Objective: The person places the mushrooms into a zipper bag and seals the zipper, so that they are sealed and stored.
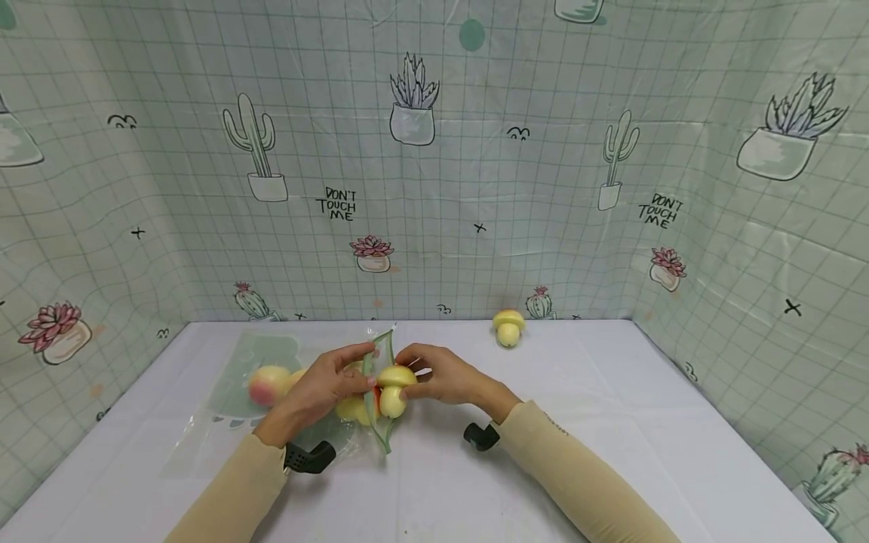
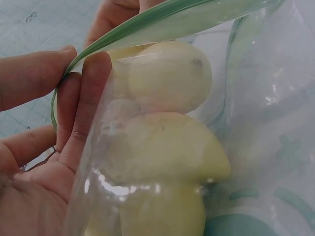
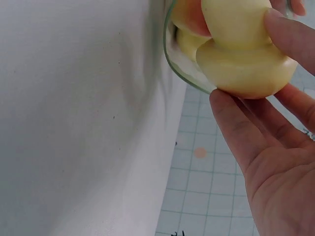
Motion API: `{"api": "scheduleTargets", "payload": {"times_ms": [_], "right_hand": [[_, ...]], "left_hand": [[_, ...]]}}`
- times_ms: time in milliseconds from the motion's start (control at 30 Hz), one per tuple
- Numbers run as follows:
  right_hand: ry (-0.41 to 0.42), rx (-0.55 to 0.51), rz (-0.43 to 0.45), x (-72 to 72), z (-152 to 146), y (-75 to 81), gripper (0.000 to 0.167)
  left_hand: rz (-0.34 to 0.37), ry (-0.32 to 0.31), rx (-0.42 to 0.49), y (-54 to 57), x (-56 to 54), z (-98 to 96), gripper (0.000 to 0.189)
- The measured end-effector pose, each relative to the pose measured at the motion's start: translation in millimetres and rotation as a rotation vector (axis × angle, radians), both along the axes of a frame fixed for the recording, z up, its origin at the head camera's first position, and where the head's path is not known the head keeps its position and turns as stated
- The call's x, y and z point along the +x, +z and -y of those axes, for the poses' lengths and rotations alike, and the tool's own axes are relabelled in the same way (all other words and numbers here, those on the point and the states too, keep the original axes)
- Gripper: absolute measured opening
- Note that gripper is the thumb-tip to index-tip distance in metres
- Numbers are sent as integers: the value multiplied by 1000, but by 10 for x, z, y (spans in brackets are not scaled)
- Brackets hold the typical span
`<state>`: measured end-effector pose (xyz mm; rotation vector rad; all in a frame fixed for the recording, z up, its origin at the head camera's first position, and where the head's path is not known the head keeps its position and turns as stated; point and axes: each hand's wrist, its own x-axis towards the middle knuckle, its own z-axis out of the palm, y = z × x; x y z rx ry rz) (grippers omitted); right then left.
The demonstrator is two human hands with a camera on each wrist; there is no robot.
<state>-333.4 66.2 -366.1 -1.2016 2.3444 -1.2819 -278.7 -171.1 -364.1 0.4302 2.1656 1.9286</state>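
Mushroom point(image 1: 394, 388) pinched in spread right fingers point(image 3: 236, 128), bag rim point(image 2: 147, 20) in left fingers point(image 2: 92, 88), far mushroom point(image 1: 508, 328) in head view alone.

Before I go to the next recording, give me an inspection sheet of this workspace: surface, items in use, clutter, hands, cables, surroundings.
Surface: white table, with a few small dark specks in the right wrist view.
Items in use: clear bag with a green edge, mouth open, yellow pieces and a peach-like fruit inside; held mushroom-shaped piece at the mouth; second mushroom-shaped piece near the back edge.
Clutter: nothing seen.
Hands: left hand grips the bag's edge; right hand holds the mushroom-shaped piece. Each wrist has a black device.
Cables: nothing seen.
Surroundings: gridded backdrop with potted-plant drawings and "DON'T TOUCH ME" lettering.
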Motion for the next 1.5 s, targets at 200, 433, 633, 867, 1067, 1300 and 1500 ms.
{"api": "scheduleTargets", "payload": {"times_ms": [200, 433, 633, 867, 1067, 1300, 1500], "right_hand": [[6, 0, -11, 9, 14, -13, 40], [-3, 28, -70, 14, 36, -48, 39], [-9, 30, -75, 20, 72, -70, 39], [-9, 31, -74, 49, 104, -71, 41], [-21, 79, -119, 78, 110, -55, 42], [-33, 113, -173, 97, 117, -60, 43], [-7, 118, -147, 101, 111, -52, 44]], "left_hand": [[-2, -13, 15, -6, -2, 5, 71], [-14, -12, 13, -8, -5, 6, 72], [-15, -9, 14, -15, -8, 5, 72], [-12, -6, 14, -1, -1, 1, 70], [-9, 5, 4, 9, 0, 3, 72], [-17, 14, -29, 12, 0, -1, 71], [-25, 15, -58, 9, 3, 2, 71]]}}
